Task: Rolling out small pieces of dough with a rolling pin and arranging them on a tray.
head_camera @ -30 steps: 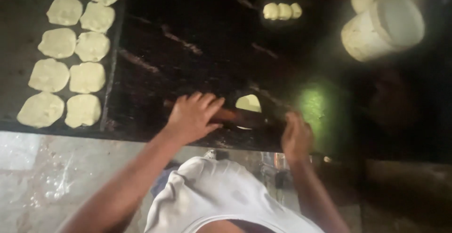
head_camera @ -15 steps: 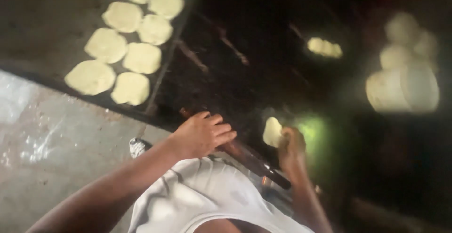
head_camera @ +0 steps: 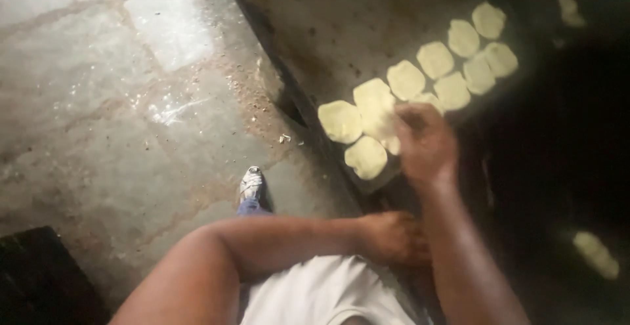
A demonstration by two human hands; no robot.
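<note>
Right hand (head_camera: 426, 144), blurred in the head view, hovers over flattened dough rounds (head_camera: 407, 79) laid in two rows on a dark tray (head_camera: 341, 29); its fingers curl around a pale dough piece (head_camera: 379, 111), though the blur hides how firmly. At its seven o'clock the left hand (head_camera: 394, 236) rests as a loose fist against the person's white shirt (head_camera: 328, 295), holding nothing that can be made out. The rows run from the right hand toward one o'clock. At nine o'clock, one sandalled foot (head_camera: 251, 184) stands on the flour-dusted stone floor (head_camera: 118, 102).
</note>
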